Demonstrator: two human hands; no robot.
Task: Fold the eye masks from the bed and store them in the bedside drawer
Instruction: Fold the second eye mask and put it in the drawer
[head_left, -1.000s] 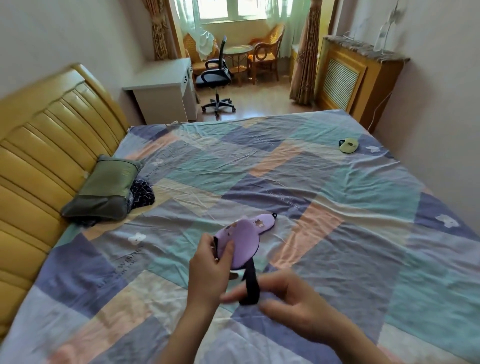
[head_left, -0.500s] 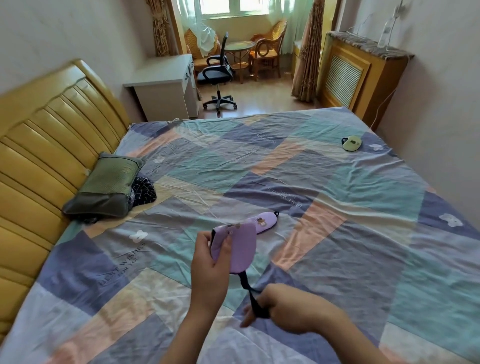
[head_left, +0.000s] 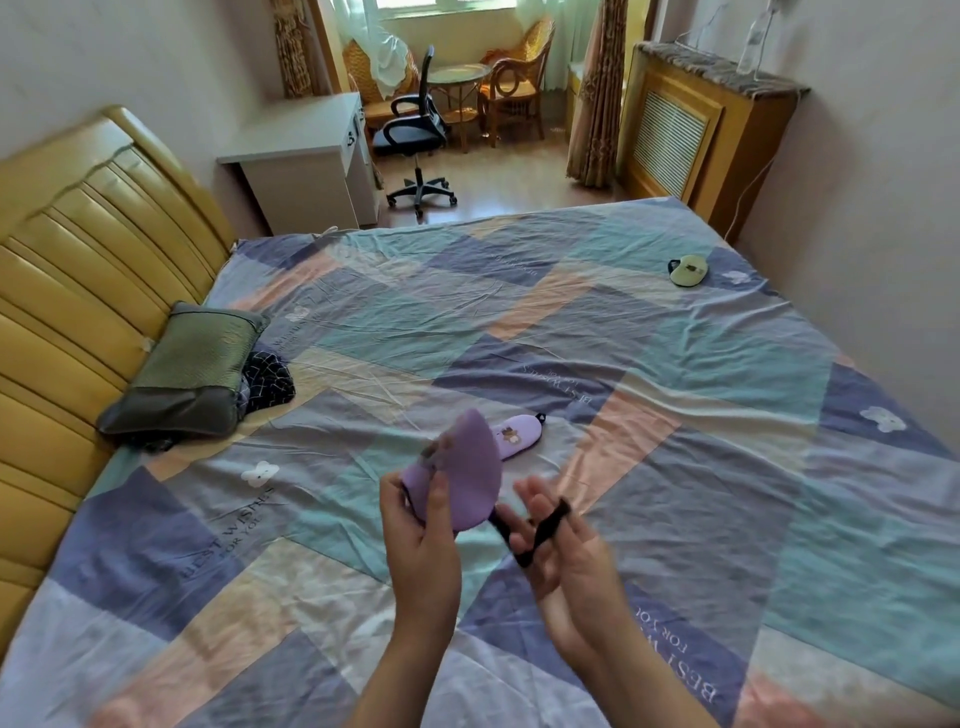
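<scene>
Patchwork cloth in blue, green, peach and purple covers the big bed, and the bed fills most of the view. A yellow padded headboard runs along the bed's left side. Past the far end of the bed are a white desk, a black office chair and a wooden cabinet by the right wall. On the bed, right next to the headboard, lies a dark green pillow with some dark checked cloth touching its right edge. Near the middle of the bed's near half, the left hand holds up a folded purple eye mask above the sheet. The thumb and fingers are closed on the lower part of the mask, pinching it. The right hand is just beside it, to the right. Its fingers are spread apart, and the mask's black strap runs from the mask across those fingers. It looks hooked over them, but the hand is blurry, so I cannot tell how tight the hold is. A second purple eye mask lies flat on the bed, just behind the held one. A pale green eye mask lies far off, near the bed's far right corner.
</scene>
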